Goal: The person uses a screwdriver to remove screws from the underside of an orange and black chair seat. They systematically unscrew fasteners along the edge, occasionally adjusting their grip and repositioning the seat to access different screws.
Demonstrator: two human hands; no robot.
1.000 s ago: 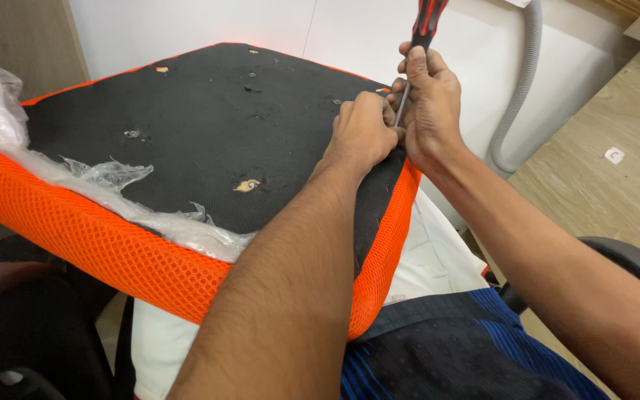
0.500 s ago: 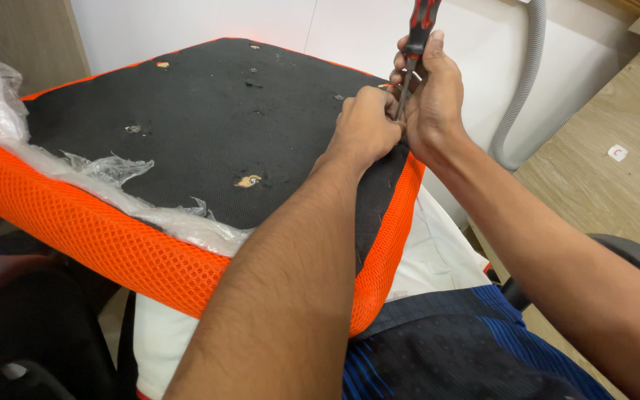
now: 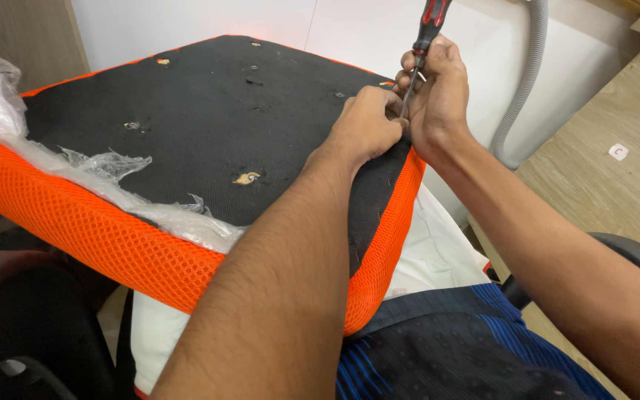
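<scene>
One camera only, worn on the person's head; no second view to overlap with it. It looks down and forward along both forearms, which enter from the bottom edge and meet near top centre. Very near: the arms fill the lower half of the frame. Ahead, an upturned seat cushion, black on its upper face with orange mesh sides (image 3: 75, 222), spans the left and centre. Beyond it, a white wall panel (image 3: 209, 26) closes the view, so the camera faces that wall. At right, a pale wood-grain surface (image 3: 594, 185), probably a desk edge. The wearer's blue striped shorts (image 3: 446, 348) show at bottom.
</scene>
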